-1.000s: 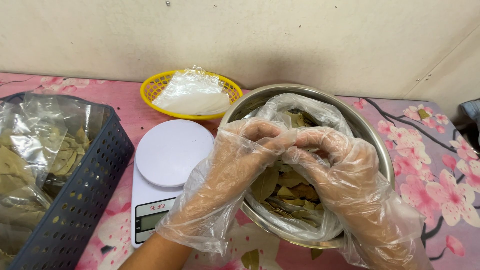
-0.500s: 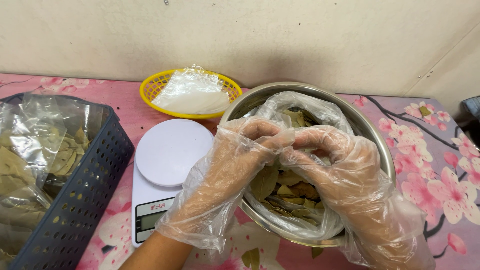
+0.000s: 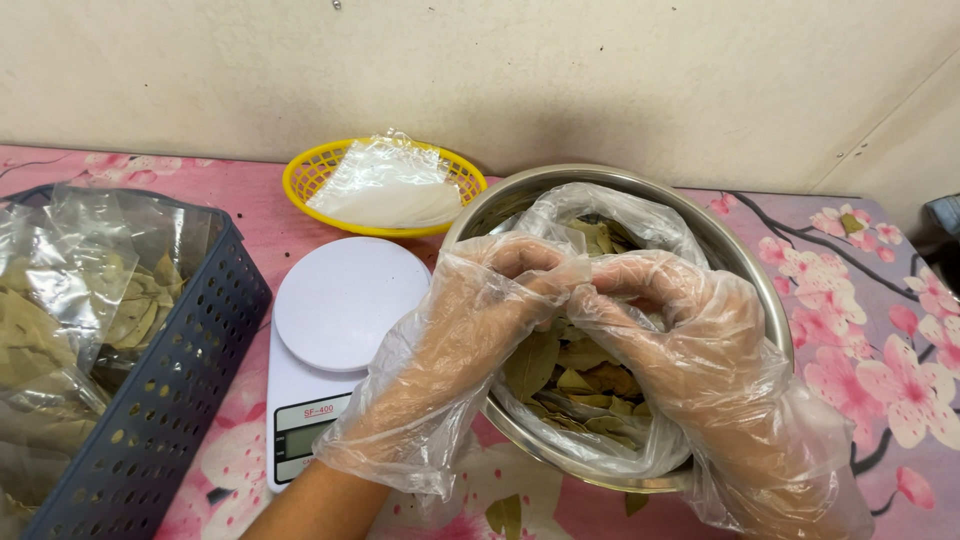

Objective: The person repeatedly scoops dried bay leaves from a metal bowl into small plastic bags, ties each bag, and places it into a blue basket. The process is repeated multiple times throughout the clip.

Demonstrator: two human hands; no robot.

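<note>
Both my hands are in loose, clear plastic gloves, and they meet over the steel bowl (image 3: 760, 290). My left hand (image 3: 480, 310) comes in from the lower left with its fingers curled and pinched on the rim of the clear plastic bag (image 3: 640, 215) that sits inside the bowl. My right hand (image 3: 690, 330) comes from the lower right, knuckles up, fingers bent in and gripping the same edge of the bag — the two sets of fingertips touch, or very nearly, at the middle of the bowl. Neither hand is spread wide; both are closed on thin plastic.

The bag is full of dried bay leaves (image 3: 575, 375), brown-green, showing below my hands and again at the far side near the bowl's back wall.

Just left of the bowl stands a white kitchen scale (image 3: 340, 310) with a round platter and a small display at its near end. Behind it, close to the wall, a yellow oval basket (image 3: 310, 175) holds a stack of flat clear bags (image 3: 385, 190). At the far left a dark blue perforated crate (image 3: 180, 400) holds more bagged leaves. Everything rests on a pink tablecloth (image 3: 880, 330) printed with blossoms — a stray leaf or two lies on it just below the bowl.
</note>
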